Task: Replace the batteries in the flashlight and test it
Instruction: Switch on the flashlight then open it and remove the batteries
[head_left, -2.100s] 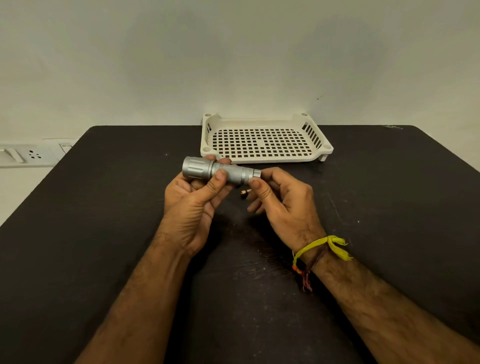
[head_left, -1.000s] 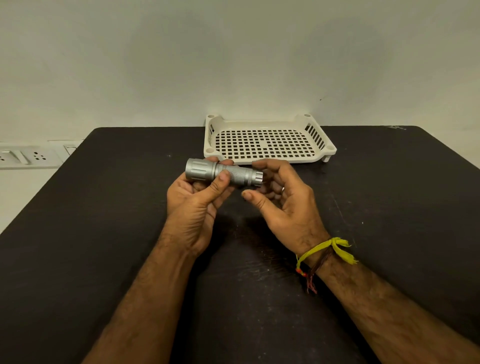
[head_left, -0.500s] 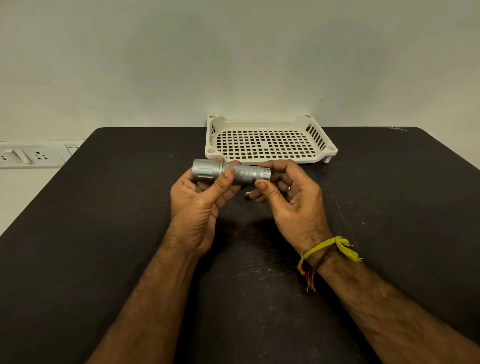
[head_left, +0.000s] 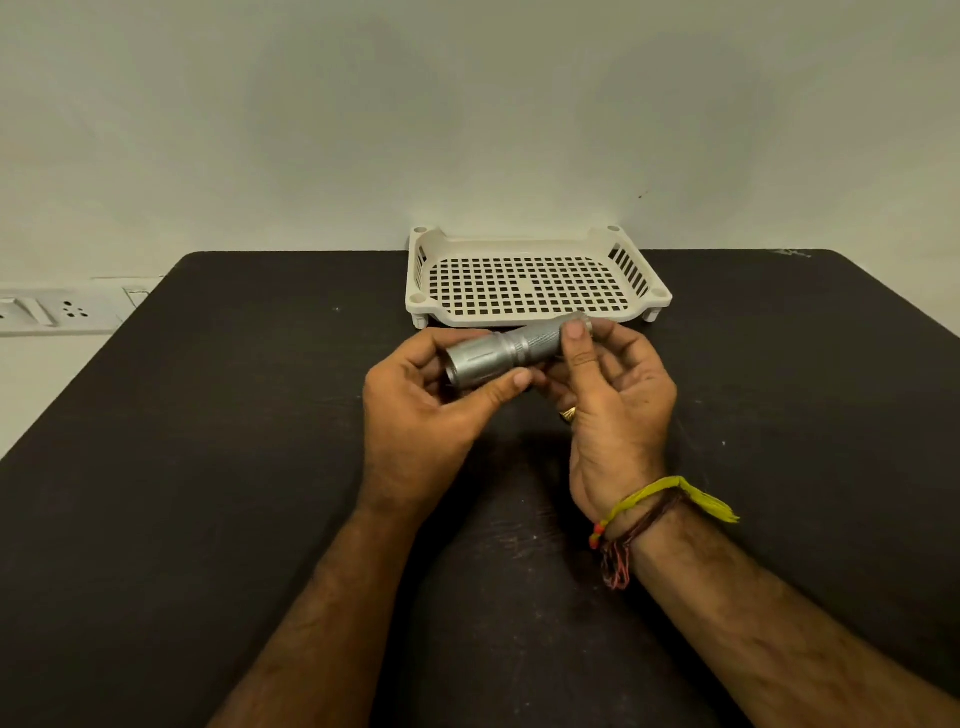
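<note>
A short silver flashlight (head_left: 511, 351) is held above the black table (head_left: 208, 467), its wide head end turned toward me and to the left, its tail pointing right and away. My left hand (head_left: 421, 410) cradles the head end, thumb under the barrel. My right hand (head_left: 613, 395) pinches the tail end, thumb lying across the tail cap, fingers behind it. A ring shows on a right finger. No loose batteries are visible.
A white perforated plastic tray (head_left: 535, 283) sits at the table's far edge, just behind the hands, with nothing in it. A wall socket strip (head_left: 57, 312) is on the wall at left. Threads are tied around my right wrist.
The flashlight has swung so its head faces me and its tail tilts up toward the tray. My right hand turned palm-up and now grips the tail end.
</note>
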